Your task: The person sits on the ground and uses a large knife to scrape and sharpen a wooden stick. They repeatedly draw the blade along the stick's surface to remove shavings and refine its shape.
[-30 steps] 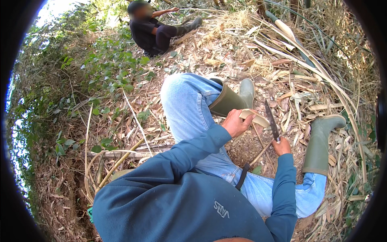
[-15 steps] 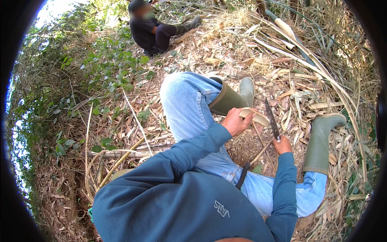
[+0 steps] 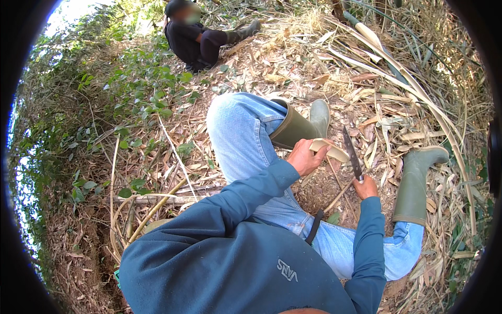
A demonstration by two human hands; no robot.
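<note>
I see the left hand [image 3: 307, 159] pinching the strip [image 3: 340, 154], at 2 o'clock from its palm. The right hand [image 3: 365, 188] curls around the knife [image 3: 351, 152], tip toward 11 o'clock. The strip looks light and stiff; best held at the end away from the knife.

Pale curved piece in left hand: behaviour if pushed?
Likely fairly stiff: the pale piece juts past the left hand without visibly folding. Probably light, as it looks thin. Its curve might let it rock if laid down and pushed.
</note>
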